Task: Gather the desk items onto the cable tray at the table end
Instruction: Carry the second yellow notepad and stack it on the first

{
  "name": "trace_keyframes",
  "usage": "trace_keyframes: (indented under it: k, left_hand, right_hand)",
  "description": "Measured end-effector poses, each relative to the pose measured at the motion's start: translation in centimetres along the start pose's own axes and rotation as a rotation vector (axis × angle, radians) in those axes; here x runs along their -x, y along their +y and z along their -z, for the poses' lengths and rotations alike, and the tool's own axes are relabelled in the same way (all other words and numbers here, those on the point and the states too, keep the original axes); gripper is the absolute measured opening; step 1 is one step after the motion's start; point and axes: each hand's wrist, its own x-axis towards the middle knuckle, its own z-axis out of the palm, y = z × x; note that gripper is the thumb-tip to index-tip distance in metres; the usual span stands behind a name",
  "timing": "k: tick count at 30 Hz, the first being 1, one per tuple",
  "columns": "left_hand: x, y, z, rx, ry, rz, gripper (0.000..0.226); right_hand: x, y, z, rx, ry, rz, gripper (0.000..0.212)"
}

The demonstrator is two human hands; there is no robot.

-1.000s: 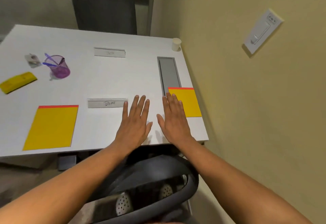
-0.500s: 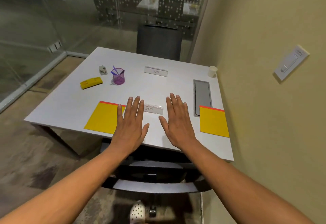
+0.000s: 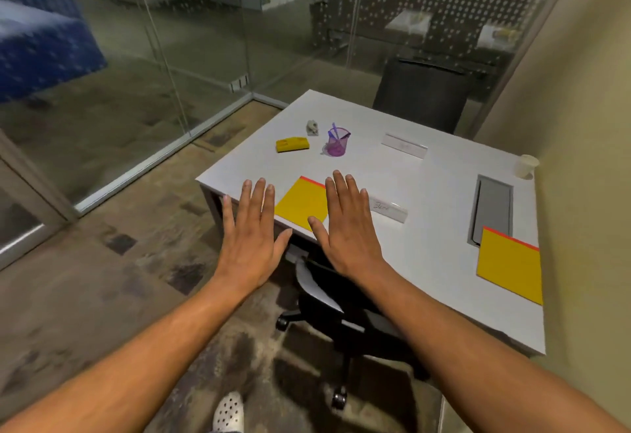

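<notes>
White tabletop (image 3: 426,193) is seen beside glass walls. Left hand (image 3: 251,241) and right hand (image 3: 348,227) are held flat, fingers spread, holding nothing. Name plate (image 3: 389,209) handwriting cannot be read.

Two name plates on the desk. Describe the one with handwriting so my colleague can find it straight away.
Start at the white table and find the grey cable tray near the wall. Left of it, beside the right hand, lies the near name plate. Unlike the far name plate, it sits by the table's near edge.
</notes>
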Motion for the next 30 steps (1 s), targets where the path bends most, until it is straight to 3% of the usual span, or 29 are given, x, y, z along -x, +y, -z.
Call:
trace_keyframes:
  k: [8,17,30]
  left_hand:
    - [2.2,-11.5,-0.8,0.03,-0.02,0.075,0.089]
    - [2.1,-26.6,-1.7,0.002,-0.137,0.046,0.09]
    - [-9.3,-30.4,-7.7,0.038,-0.196,-0.1,0.091]
  right_hand:
    - [-4.2,-10.8,-4.8,0.018,-0.028,0.052,0.079]
    - [-10.1,-22.1,-13.2,0.08,-0.137,-0.031,0.078]
    - [-20.4,-19.8,-18.6,0.097,-0.134,-0.243,0.079]
